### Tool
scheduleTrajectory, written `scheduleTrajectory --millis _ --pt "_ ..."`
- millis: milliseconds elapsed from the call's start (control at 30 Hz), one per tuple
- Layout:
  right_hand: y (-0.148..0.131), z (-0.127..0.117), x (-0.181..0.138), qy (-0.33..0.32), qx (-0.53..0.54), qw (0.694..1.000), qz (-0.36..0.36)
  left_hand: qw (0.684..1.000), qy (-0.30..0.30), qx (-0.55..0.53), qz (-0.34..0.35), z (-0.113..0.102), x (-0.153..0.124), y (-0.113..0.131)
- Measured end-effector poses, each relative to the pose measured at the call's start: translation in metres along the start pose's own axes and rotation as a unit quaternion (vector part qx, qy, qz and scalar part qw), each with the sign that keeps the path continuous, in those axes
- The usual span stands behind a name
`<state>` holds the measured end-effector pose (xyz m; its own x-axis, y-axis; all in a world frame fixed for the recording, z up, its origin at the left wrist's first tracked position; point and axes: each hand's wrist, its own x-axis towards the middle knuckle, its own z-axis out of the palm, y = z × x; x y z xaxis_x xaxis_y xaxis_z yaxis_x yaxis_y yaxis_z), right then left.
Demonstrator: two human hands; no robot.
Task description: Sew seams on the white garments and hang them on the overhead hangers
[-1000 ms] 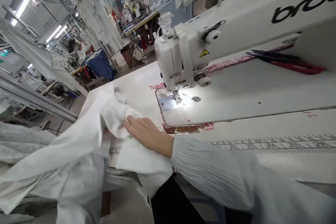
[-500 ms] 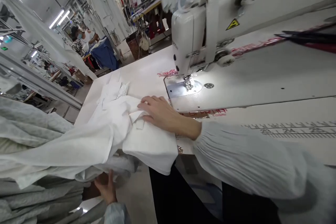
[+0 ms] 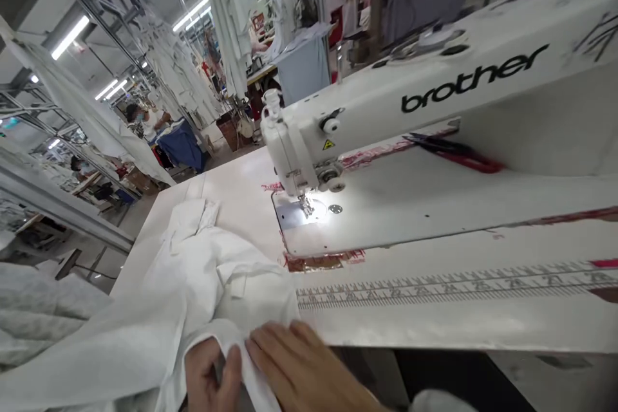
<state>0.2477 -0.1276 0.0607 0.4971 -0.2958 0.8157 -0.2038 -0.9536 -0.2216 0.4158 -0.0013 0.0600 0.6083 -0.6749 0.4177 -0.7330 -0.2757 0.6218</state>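
A white garment lies bunched over the left part of the sewing table and hangs over its front edge. At that edge my left hand has its fingers and thumb curled round a fold of the cloth. My right hand is beside it, fingers together over the same fold; its thumb is hidden. Beyond the hands stands a white Brother sewing machine, its lit needle and presser foot above the metal plate, with no cloth under them.
Red-handled snips lie on the machine bed beneath the arm. A printed ruler runs along the table front. More pale fabric is heaped at the left. Further back are hanging garments, other workstations and a person.
My right hand has left the cloth near the machine and come to the front edge. My left hand has risen from below the table to the cloth. The view has shifted right.
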Motion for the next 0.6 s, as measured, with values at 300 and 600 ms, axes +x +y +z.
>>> scheduleTrajectory --millis 300,600 --pt "0.086 -0.024 0.009 -0.083 -0.151 0.985 0.004 0.997 -0.003 0.048 0.055 0.040 0.146 0.050" --pt "0.051 -0.047 0.013 -0.127 -0.005 0.991 0.046 0.982 -0.109 0.076 0.134 0.035 0.163 0.033"
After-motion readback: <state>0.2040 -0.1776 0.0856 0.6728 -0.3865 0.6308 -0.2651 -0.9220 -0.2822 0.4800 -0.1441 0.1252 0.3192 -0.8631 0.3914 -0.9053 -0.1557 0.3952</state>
